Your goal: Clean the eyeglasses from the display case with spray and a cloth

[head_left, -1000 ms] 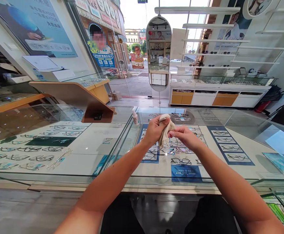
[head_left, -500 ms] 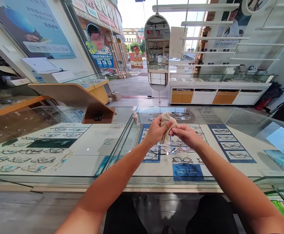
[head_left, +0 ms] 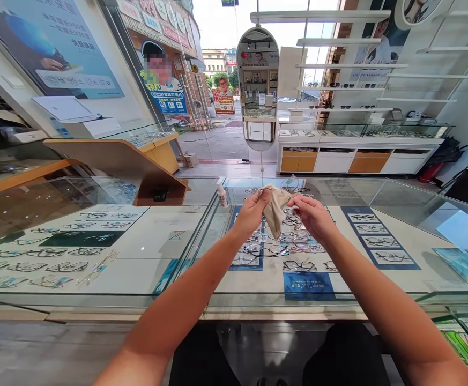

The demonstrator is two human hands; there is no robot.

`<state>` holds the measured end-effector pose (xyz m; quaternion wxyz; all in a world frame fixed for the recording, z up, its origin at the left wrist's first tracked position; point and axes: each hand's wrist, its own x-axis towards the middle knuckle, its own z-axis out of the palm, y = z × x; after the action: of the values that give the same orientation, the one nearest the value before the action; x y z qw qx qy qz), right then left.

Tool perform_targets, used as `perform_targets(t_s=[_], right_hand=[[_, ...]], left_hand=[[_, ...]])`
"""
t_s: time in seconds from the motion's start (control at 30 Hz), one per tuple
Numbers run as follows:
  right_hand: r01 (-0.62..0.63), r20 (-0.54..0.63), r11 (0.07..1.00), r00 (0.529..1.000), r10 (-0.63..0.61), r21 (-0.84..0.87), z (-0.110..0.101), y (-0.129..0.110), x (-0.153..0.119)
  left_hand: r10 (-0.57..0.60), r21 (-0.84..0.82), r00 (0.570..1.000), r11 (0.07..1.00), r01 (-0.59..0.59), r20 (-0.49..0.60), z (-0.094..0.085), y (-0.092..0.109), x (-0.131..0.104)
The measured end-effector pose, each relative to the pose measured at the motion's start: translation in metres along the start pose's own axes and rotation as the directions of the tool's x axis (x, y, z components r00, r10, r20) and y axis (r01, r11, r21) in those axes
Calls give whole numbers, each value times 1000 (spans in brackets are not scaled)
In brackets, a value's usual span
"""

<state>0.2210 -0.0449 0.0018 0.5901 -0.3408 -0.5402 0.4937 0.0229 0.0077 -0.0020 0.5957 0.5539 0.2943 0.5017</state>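
My left hand (head_left: pixel 253 212) is closed on a beige cloth (head_left: pixel 276 212), thumb on top, and the cloth's loose end hangs down. My right hand (head_left: pixel 311 215) pinches a thin pair of eyeglasses (head_left: pixel 293 184) at the cloth's right side. One clear lens shows above the right fingers; the cloth hides the rest of the pair. Both hands are raised over the glass showcase (head_left: pixel 274 306). Beyond my left hand, a small white spray bottle (head_left: pixel 222 195) stands upright on the glass.
Several eyeglass frames (head_left: pixel 300 266) lie inside the showcase, around a blue card (head_left: pixel 309 286). A blue display strip (head_left: pixel 381 236) with frames is at right. A brown wooden stand (head_left: pixel 159 185) rises at left. An oval mirror (head_left: pixel 258 88) stands beyond the counter.
My right hand has moved slightly right, away from my left. The cloth has opened out and hangs lower, and a clear lens now shows above the right fingers.
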Motion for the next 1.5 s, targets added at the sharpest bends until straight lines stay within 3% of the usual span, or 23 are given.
perform_targets(t_s=[0.2, 0.37, 0.57, 0.8, 0.93, 1.07, 1.27, 1.5], right_hand=[[84, -66, 996, 995, -81, 41, -9, -3, 3], [-12, -25, 998, 1000, 13, 69, -3, 0, 1], [-57, 34, 994, 998, 54, 95, 9, 3, -3], [-86, 7, 993, 996, 86, 84, 16, 8, -4], [-130, -51, 980, 989, 139, 150, 12, 11, 0], [-166, -61, 962, 981, 183, 215, 8, 12, 2], [-130, -94, 974, 984, 149, 184, 8, 15, 1], [-147, -128, 971, 977, 173, 189, 9, 16, 0]], left_hand=[[-17, 138, 984, 990, -8, 176, 4, 0, -8], [-31, 119, 954, 993, -5, 297, 15, 0, -16], [-49, -76, 984, 995, 63, 171, 22, -7, -16], [-70, -254, 996, 964, 82, 56, 30, -15, -18], [-110, -339, 986, 930, 146, 123, 30, -14, -18], [-152, -282, 967, 937, 207, 204, 27, -11, -19], [-184, -263, 964, 937, 231, 193, 28, -15, -20], [-161, -128, 969, 974, 186, 185, 30, -16, -25]])
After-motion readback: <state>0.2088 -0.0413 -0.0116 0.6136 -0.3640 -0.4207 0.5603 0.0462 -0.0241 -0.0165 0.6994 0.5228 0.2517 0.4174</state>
